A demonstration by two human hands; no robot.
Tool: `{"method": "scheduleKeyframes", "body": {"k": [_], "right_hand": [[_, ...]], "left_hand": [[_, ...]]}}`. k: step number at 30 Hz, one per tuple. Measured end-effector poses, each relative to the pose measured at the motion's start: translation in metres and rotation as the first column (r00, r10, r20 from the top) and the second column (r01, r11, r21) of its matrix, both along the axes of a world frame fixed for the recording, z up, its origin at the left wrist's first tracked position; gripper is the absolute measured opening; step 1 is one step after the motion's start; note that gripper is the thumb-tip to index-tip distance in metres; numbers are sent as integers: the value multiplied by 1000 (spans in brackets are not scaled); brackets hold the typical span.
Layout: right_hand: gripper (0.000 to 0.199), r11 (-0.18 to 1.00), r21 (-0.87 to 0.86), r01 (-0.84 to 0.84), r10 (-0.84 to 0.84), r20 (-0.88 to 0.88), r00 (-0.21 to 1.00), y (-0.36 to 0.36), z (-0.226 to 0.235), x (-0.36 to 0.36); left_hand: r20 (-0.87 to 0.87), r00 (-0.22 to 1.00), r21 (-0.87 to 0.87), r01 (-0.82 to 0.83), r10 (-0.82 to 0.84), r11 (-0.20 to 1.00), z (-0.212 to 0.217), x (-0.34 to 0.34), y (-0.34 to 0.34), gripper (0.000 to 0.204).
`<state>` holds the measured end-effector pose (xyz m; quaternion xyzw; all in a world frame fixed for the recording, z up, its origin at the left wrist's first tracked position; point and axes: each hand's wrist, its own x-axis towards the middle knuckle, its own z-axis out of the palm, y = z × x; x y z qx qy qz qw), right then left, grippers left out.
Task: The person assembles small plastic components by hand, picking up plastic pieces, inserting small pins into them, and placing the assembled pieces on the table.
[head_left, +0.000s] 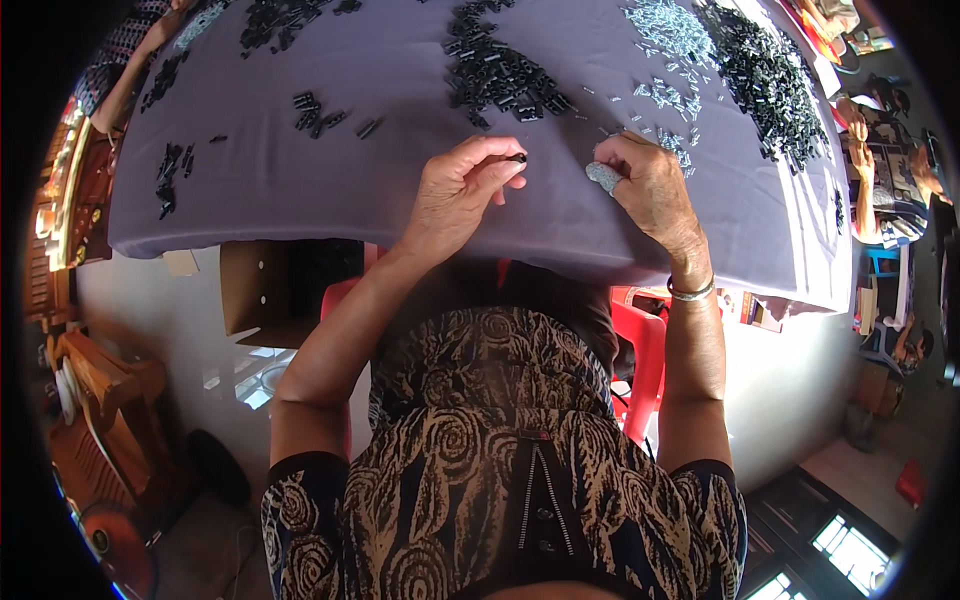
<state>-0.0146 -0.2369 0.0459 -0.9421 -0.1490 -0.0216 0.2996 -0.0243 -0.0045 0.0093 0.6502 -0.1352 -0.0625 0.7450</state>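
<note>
While I watch the head view, my left hand (455, 195) sits at frame centre, pinching a small black piece (517, 158) between thumb and fingertips above the grey cloth (300, 190). Just right of it, my right hand (650, 180) is curled around a bunch of silvery pins (604, 176). Beyond both, upper centre, lies a black parts pile (500, 75); silver pins (670, 30) and more black parts (765, 75) heap at upper right.
</note>
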Motion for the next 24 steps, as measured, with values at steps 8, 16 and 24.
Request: {"method": "scheduleKeyframes", "body": {"k": [8, 16, 24], "right_hand": [[10, 919, 392, 37, -20, -49, 999, 27, -1, -6], [11, 806, 592, -24, 0, 41, 999, 65, -10, -6], [13, 894, 443, -66, 8, 133, 991, 65, -1, -6]], "left_hand": [[0, 1000, -37, 2, -2, 999, -2, -1, -3, 16], [-4, 999, -49, -38, 38, 998, -6, -2, -4, 17], [11, 999, -32, -44, 44, 999, -8, -1, -4, 15]]}}
